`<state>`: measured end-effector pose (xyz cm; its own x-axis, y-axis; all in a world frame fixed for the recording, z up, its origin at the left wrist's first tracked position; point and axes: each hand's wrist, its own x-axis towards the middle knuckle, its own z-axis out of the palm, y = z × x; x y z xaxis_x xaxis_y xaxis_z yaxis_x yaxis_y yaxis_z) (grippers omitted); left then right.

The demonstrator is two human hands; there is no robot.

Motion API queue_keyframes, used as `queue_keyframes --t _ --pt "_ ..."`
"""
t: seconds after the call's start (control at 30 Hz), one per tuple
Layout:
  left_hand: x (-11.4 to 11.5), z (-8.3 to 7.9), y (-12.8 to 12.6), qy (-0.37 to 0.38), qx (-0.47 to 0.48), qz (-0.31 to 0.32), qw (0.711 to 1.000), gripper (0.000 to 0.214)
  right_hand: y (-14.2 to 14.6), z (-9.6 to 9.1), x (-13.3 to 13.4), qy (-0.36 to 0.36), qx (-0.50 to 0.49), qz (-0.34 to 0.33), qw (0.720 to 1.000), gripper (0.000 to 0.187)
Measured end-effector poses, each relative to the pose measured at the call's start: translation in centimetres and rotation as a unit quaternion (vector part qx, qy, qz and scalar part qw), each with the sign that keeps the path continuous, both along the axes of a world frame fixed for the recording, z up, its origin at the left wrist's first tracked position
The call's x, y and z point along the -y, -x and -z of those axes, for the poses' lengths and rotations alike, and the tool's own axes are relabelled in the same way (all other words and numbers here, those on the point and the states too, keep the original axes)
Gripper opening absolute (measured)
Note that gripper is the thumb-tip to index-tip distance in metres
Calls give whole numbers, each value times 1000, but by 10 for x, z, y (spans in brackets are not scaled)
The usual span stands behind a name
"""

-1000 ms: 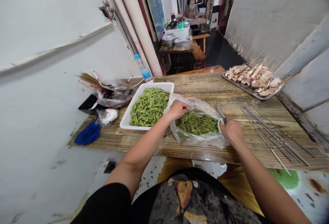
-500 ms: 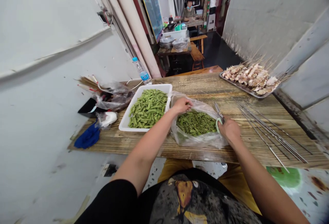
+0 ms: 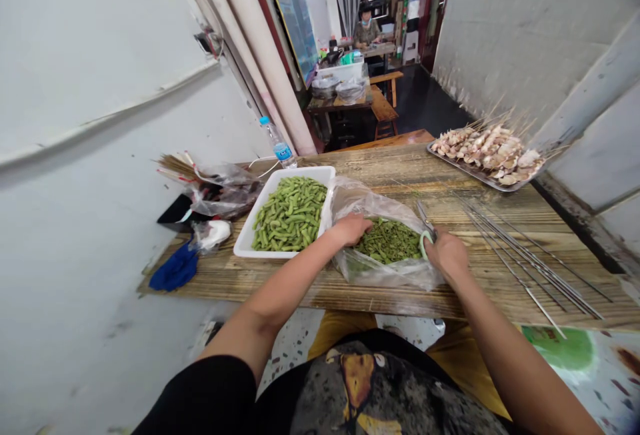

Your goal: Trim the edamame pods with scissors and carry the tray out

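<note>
My right hand (image 3: 449,253) grips a pair of scissors (image 3: 425,225) with pale green handles. Their metal blades point up and away, over the right edge of a clear plastic bag (image 3: 353,196). Inside this open bag lies a heap of dark green pod pieces (image 3: 393,240), smaller than the pods beside it. My left hand (image 3: 353,228) is at the heap's left side, fingers curled down and drawn together. Its fingertips are partly hidden, so what they hold cannot be made out. Left of the bag, a white plastic tub (image 3: 243,243) contains green edamame pods (image 3: 290,215).
Metal skewers (image 3: 530,258) lie on the wooden table (image 3: 400,165) at right. Behind them sits a metal tray (image 3: 470,170) of skewered meat (image 3: 495,148). A water bottle (image 3: 280,145), bagged sticks (image 3: 227,188) and a blue cloth (image 3: 175,267) are at left. A person (image 3: 367,30) sits farther back.
My left hand has come down and toward me, from above the bag's far left side onto the pod pieces. My right hand stays nearly still with the scissors.
</note>
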<state>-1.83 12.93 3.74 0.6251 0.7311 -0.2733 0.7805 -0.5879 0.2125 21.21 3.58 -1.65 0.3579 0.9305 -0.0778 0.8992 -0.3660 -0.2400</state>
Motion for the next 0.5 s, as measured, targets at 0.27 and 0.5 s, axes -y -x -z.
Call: queue_keyframes --t 0.27,0.5 --pt "-3 0 2 325 249 -109 906 17 1 -2 1 3 -2 -3 1000 39" --pt "17 -7 -10 352 280 -129 884 28 2 -3 2 2 -3 -2 1000 39"
